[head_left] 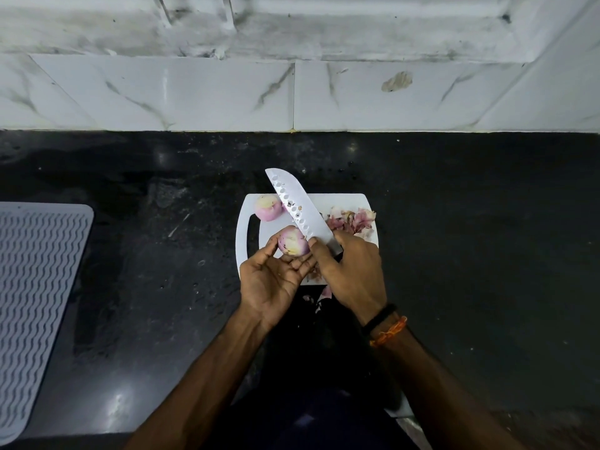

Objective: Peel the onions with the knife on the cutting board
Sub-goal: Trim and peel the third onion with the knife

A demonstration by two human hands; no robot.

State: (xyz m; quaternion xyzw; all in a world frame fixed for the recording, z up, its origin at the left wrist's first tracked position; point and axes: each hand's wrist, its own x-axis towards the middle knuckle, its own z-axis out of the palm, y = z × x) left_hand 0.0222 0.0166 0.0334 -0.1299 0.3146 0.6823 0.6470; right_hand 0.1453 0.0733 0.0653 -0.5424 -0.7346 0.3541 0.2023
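1. I start with the white cutting board (341, 203) on the dark counter, its handle slot on the left. It looks stiff and light; I judge it could slide under a sideways push, so pressure should go straight down.

2. The knife (300, 209) comes next. My right hand (352, 271) has its fingers curled round the handle, which is mostly hidden under it. The broad dimpled blade runs up and to the left, its tip past the far edge of the board. It is rigid and sharp; I would take hold only at the handle, keeping the thumb (319, 254) clear of the edge.

3. The onion in hand (293, 241) sits over the near-left part of the board, cradled on the fingertips of my left hand (271, 280), palm up, fingers loosely curled round it. The heel of the blade meets its right side, beside my right thumb. It shows pale pink and yellowish flesh with a few dark flecks, so it seems mostly peeled. I judge it firm, light and slick once bare, best held by its rounded sides.

4. A second onion (268, 207) rests at the far-left corner of the board, pinkish with a pale top, apparently peeled.

5. Papery pink peels (352, 219) lie heaped on the right side of the board, with a few scraps at the near edge. They look thin and brittle.
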